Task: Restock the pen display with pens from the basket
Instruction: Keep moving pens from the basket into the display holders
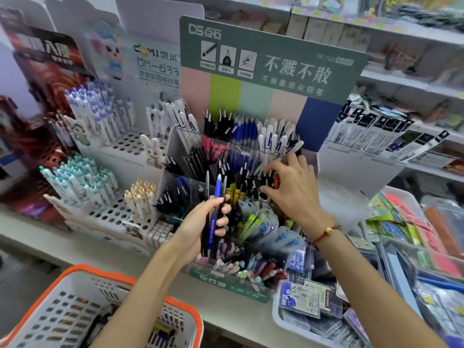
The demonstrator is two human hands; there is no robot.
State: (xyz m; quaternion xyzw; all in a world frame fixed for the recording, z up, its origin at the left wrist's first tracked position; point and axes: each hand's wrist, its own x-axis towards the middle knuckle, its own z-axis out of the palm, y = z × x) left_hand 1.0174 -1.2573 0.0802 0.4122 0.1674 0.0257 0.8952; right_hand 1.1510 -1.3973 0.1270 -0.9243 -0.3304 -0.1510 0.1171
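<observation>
A tiered pen display (271, 61) with a green header card stands on the shelf, its clear compartments full of black, blue, pink and white pens. My left hand (200, 227) grips a bundle of pens (213, 212), black ones and a blue one, upright in front of the display. My right hand (288, 187) reaches into a middle compartment and pinches a black pen (265, 183) among the others there. The white basket with an orange rim (82, 270) sits at the lower left, with a few pens inside.
White peg-hole displays (113, 209) of teal, purple and yellow capped pens stand to the left. A grey tray (278, 320) of packaged refills lies at the lower right. Coloured packets (401, 227) fill bins on the right. Shelves run behind.
</observation>
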